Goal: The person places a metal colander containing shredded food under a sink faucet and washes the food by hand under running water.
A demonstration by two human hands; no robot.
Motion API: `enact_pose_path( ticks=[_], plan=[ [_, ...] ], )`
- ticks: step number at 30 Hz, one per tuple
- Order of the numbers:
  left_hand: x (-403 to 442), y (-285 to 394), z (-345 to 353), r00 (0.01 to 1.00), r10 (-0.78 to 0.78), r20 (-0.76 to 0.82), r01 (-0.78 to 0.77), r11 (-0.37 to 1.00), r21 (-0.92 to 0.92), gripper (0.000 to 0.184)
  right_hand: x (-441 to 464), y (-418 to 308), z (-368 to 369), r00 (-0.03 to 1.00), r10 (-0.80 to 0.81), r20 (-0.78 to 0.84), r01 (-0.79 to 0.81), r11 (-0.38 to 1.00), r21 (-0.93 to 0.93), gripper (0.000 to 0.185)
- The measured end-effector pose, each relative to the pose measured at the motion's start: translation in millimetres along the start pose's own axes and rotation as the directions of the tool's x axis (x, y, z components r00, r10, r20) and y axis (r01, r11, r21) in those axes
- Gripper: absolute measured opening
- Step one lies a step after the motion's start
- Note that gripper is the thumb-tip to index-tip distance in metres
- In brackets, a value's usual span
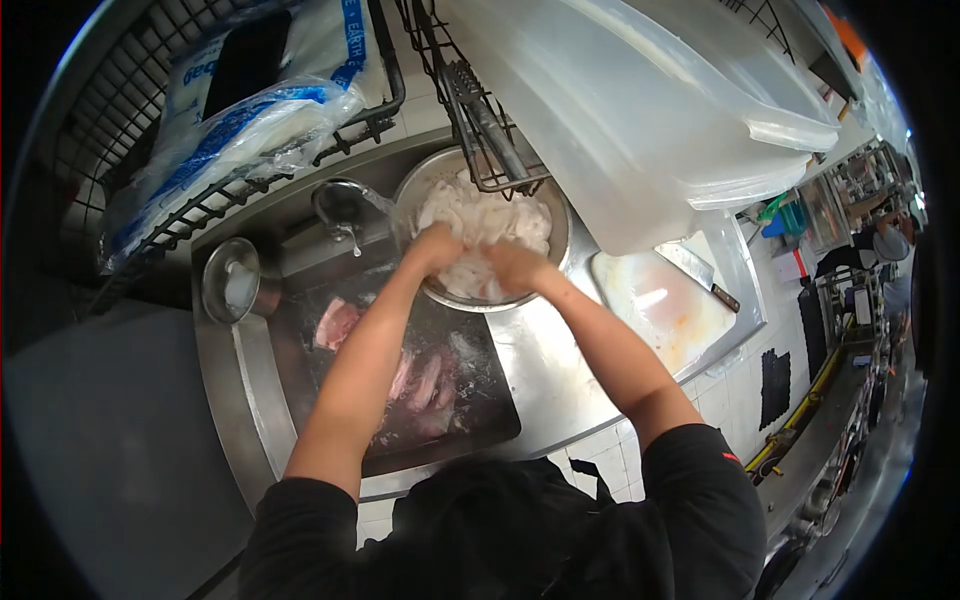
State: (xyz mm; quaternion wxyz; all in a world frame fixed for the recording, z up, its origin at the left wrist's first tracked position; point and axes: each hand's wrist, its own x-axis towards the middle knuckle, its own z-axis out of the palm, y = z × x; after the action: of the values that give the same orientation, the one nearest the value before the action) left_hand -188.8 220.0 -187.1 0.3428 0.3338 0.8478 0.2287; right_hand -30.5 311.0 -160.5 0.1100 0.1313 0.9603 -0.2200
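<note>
A metal bowl (pixel 563 215) stands at the far side of the steel counter, beside the sink. It holds a pile of soft, whitish, wet-looking pieces (pixel 515 215) whose kind I cannot make out. Both hands reach into it. My left hand (pixel 437 247) is at the bowl's left side, with its fingers sunk in the pale pieces. My right hand (pixel 515 268) presses in at the near right, smeared by motion, its fingers hidden too. Several slabs of raw pinkish meat (pixel 430 380) lie in the dark sink basin (pixel 490 410) below my left forearm.
A shiny faucet (pixel 340 200) rises behind the sink; a small metal bowl (pixel 230 280) sits left. A cleaver (pixel 700 275) lies by a stained cutting board (pixel 655 310) at right. Overhead hang a wire rack (pixel 480 120) and translucent plastic bins (pixel 640 120). Another person (pixel 880 245) stands far right.
</note>
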Motion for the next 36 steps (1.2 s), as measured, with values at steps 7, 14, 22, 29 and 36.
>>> enact_pose_path(
  ticks=[7, 14, 22, 29, 36],
  plan=[
    [-12, -9, 40, 0.955, 0.246, 0.164, -0.294, 0.843, 0.451, 0.034, 38, 6, 39, 0.999, 0.038, 0.006, -0.038, 0.999, -0.009, 0.03],
    [0, -18, 52, 0.949, 0.249, 0.191, -0.312, 0.82, 0.479, 0.038, 57, 42, 45, 0.958, 0.195, -0.212, -0.177, 0.979, 0.099, 0.027],
    [-13, -16, 12, 0.805, 0.366, 0.468, -0.553, 0.747, 0.368, 0.043, 36, 34, -10, 0.98, 0.024, -0.199, -0.019, 0.999, 0.029, 0.041],
    [4, -26, 7, 0.976, 0.197, 0.087, -0.195, 0.98, -0.031, 0.042, 26, 7, -14, 0.966, 0.117, -0.23, -0.18, 0.944, -0.276, 0.042],
    [7, -15, 0, 0.967, 0.16, -0.199, -0.14, 0.984, 0.11, 0.033, 44, -2, 40, 0.972, -0.228, -0.052, 0.233, 0.941, 0.244, 0.04]
  ],
)
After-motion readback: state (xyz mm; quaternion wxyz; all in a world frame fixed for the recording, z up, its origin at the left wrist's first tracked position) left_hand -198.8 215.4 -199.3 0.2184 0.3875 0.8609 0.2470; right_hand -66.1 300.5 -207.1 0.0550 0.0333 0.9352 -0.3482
